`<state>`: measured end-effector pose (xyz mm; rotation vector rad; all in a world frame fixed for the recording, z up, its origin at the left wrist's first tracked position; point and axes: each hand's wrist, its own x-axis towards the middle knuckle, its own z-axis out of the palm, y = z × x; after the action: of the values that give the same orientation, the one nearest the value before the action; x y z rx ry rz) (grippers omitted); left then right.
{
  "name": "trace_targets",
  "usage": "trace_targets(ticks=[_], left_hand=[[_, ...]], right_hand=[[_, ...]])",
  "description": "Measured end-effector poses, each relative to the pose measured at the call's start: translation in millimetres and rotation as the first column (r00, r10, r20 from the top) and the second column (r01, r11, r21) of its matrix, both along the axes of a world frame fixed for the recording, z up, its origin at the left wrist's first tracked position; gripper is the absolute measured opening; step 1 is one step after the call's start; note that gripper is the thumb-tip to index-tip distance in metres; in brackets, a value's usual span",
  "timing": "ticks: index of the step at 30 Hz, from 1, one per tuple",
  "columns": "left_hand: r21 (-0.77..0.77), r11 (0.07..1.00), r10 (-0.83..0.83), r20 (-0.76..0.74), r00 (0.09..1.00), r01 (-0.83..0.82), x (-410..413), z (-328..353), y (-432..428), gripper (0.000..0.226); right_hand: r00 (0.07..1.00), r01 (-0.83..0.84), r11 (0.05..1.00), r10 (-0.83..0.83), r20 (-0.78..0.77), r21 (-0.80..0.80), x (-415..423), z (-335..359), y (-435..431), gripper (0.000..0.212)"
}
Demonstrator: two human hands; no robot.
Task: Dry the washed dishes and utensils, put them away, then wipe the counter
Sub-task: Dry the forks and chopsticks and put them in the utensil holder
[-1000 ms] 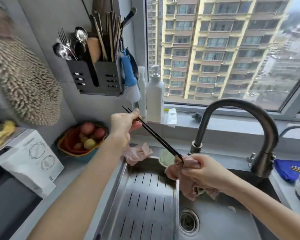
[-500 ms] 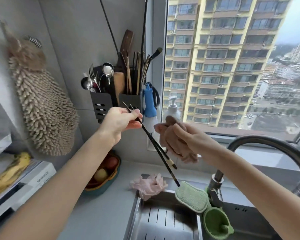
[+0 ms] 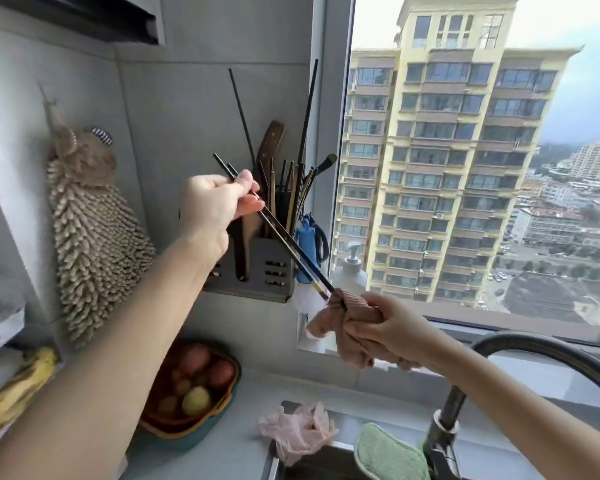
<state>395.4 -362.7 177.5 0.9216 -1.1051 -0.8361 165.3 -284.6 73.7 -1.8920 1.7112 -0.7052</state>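
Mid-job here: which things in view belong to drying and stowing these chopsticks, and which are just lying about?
In the job: chopsticks, pink cloth, left hand, right hand, utensil holder.
Lying about: fruit bowl, pink gloves, green sponge, soap dispenser, hanging towel.

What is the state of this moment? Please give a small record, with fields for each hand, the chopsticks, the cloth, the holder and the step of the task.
left hand: pinches the upper ends of the chopsticks
right hand: grips the pink cloth around the lower tips
chopsticks: dark pair, slanting down to the right, in front of the holder
pink cloth: bunched, hanging below the fist
utensil holder: on the wall, full of utensils
step: drying; chopsticks not yet put away
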Motion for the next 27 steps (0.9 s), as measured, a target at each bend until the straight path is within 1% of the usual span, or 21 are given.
trace_targets(ticks=[2, 3, 5, 6, 10, 11, 12, 13, 14, 15, 18, 20, 22, 24, 27], left_hand=[[-0.143, 0.979, 0.149, 0.011, 0.989, -0.146, 12, 24, -6, 0.025], [-0.210, 0.957, 0.215, 0.038, 0.976, -0.202, 18, 34, -8, 0.028], [-0.302, 0.916, 0.307, 0.107, 0.946, -0.263, 22, 49, -14, 0.030], [-0.323, 0.904, 0.337, 0.136, 0.932, -0.280, 21, 55, -15, 0.031], [-0.354, 0.880, 0.400, 0.191, 0.896, -0.317, 8, 75, -25, 0.033], [-0.370, 0.865, 0.440, 0.236, 0.866, -0.339, 4, 79, -28, 0.035], [-0.389, 0.841, 0.502, 0.306, 0.809, -0.375, 0, 81, -30, 0.037], [-0.406, 0.813, 0.565, 0.381, 0.732, -0.417, -3, 84, -30, 0.039], [-0.415, 0.793, 0.604, 0.432, 0.670, -0.447, -7, 86, -30, 0.037], [-0.409, 0.794, 0.604, 0.461, 0.650, -0.449, -10, 87, -29, 0.035], [-0.407, 0.839, 0.530, 0.465, 0.709, -0.361, -16, 88, -34, 0.030], [-0.417, 0.853, 0.489, 0.430, 0.759, -0.314, -16, 85, -44, 0.036], [-0.410, 0.860, 0.464, 0.385, 0.798, -0.302, -15, 82, -52, 0.043], [-0.409, 0.859, 0.468, 0.386, 0.795, -0.308, -16, 77, -56, 0.047], [-0.421, 0.829, 0.536, 0.408, 0.739, -0.368, -20, 72, -55, 0.048]], right_hand=[[0.990, 0.053, 0.997, -0.058, -0.129, -0.049, -15, 16, -6, 0.011], [0.983, 0.072, 0.995, -0.083, -0.167, -0.072, -21, 23, -9, 0.011], [0.979, 0.095, 0.989, -0.114, -0.171, -0.113, -28, 34, -13, 0.011], [0.979, 0.100, 0.985, -0.122, -0.163, -0.139, -28, 40, -14, 0.011], [0.987, 0.050, 0.980, -0.078, -0.139, -0.195, -15, 54, -20, 0.010], [0.990, 0.033, 0.980, -0.059, -0.128, -0.197, -11, 55, -21, 0.009], [0.991, 0.020, 0.980, -0.046, -0.123, -0.200, -7, 55, -22, 0.008], [0.991, 0.016, 0.979, -0.043, -0.128, -0.205, -4, 55, -23, 0.009], [0.989, 0.016, 0.978, -0.046, -0.141, -0.207, -2, 54, -24, 0.010], [0.987, 0.016, 0.978, -0.048, -0.150, -0.207, -1, 53, -24, 0.010], [0.988, 0.009, 0.978, -0.040, -0.146, -0.207, 0, 51, -24, 0.009], [0.990, 0.010, 0.979, -0.038, -0.132, -0.204, 0, 50, -23, 0.011], [0.990, 0.020, 0.979, -0.047, -0.130, -0.203, -1, 51, -22, 0.012], [0.989, 0.028, 0.979, -0.056, -0.135, -0.200, -2, 52, -21, 0.013], [0.990, 0.033, 0.978, -0.060, -0.128, -0.205, -3, 52, -21, 0.013]])
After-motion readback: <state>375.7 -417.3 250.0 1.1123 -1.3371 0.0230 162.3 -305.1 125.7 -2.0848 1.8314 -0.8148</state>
